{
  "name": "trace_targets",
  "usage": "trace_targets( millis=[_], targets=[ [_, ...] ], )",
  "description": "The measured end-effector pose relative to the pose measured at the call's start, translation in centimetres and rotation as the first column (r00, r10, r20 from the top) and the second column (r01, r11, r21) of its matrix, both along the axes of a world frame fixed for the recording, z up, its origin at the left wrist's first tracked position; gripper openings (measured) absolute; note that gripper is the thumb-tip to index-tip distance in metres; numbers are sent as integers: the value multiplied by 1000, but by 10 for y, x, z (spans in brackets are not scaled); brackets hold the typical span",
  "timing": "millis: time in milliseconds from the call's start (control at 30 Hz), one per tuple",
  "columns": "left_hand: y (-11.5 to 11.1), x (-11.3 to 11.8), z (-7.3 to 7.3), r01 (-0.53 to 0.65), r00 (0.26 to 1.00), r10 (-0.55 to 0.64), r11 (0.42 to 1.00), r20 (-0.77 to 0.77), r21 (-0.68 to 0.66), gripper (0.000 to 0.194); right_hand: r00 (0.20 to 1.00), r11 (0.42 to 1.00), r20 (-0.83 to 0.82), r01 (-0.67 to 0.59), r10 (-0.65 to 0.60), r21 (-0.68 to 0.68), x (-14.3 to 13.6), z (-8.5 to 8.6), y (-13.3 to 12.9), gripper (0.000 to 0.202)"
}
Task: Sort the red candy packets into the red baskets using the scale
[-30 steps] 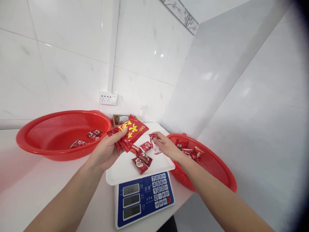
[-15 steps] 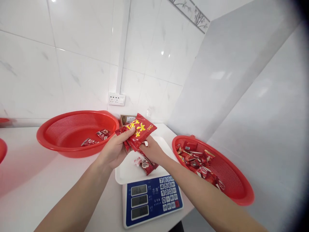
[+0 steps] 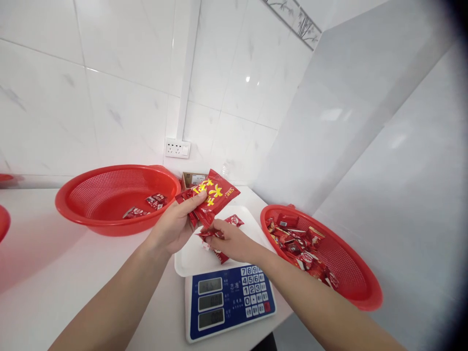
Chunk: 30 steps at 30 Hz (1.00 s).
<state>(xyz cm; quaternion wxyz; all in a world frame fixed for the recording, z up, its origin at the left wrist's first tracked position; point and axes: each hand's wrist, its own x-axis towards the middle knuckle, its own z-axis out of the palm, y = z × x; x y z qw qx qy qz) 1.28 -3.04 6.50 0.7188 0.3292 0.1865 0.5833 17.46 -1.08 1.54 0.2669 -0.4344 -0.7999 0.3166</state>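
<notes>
A yellow-printed red packet (image 3: 219, 192) is held over the tray's far left corner, the left hand's (image 3: 179, 222) thumb pressed on top, fingers curled beneath. Over the tray's (image 3: 256, 229) middle, the right hand (image 3: 232, 241), forearm slanting in, pinches a small red packet (image 3: 209, 233) between thumb and fingers. The scale (image 3: 232, 307) stands by the desk's (image 3: 32, 224) near edge.

Bright light, glare on wall (image 3: 146, 73), blackened right corner
</notes>
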Motion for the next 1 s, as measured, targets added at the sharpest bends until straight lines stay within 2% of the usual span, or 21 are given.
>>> trace_targets(
  millis=[133, 233, 333, 467, 633, 700, 767, 800, 833, 867, 900, 933, 967, 1000],
  targets=[
    [1, 0, -3, 7, 1000, -6, 1000, -17, 26, 15, 1000, 999, -7, -7, 7, -33, -3, -7, 5, 13],
    [1, -1, -3, 19, 999, -19, 999, -29, 27, 14, 995, 996, -43, 90, -90, -1, 4, -6, 12, 16],
    [0, -2, -2, 21, 1000, -21, 1000, -9, 22, 12, 970, 968, -72, 239, -233, 80, 24, 2, 12, 18],
    [-2, -5, 1, 42, 999, -42, 999, 10, 22, 13, 880, 851, -97, 474, -464, 226, 77, 12, 1, 20],
    [-4, -5, 0, 58, 998, -59, 998, 27, 22, 12, 692, 656, -49, 703, -720, 274, 149, 9, -23, 32],
    [-7, -2, -2, 61, 998, -61, 998, -8, 35, 14, 632, 596, -29, 743, -774, 304, 162, 4, -40, 39],
    [-13, 6, -6, 55, 995, -51, 997, -81, 56, 22, 612, 565, -56, 759, -789, 324, 159, -4, -62, 49],
    [-18, 12, -9, 67, 989, -57, 995, -135, 68, 25, 645, 596, -96, 745, -758, 299, 153, -10, -74, 54],
    [-24, 19, -12, 93, 978, -74, 992, -197, 89, 28, 691, 658, -150, 720, -707, 221, 145, -17, -88, 59],
    [-31, 27, -16, 142, 957, -107, 983, -268, 114, 28, 745, 751, -221, 656, -629, 71, 135, -27, -100, 65],
    [-40, 36, -20, 199, 931, -138, 968, -337, 153, 27, 789, 844, -326, 533, -521, -59, 125, -37, -113, 67],
    [-49, 46, -26, 259, 903, -162, 944, -399, 203, 25, 807, 920, -447, 373, -386, -120, 115, -49, -123, 71],
    [-58, 55, -32, 315, 876, -175, 913, -449, 260, 24, 796, 964, -544, 234, -266, -129, 107, -60, -133, 81],
    [-67, 63, -39, 353, 856, -169, 881, -488, 314, 25, 762, 977, -611, 170, -215, -132, 100, -70, -141, 87]
  ],
)
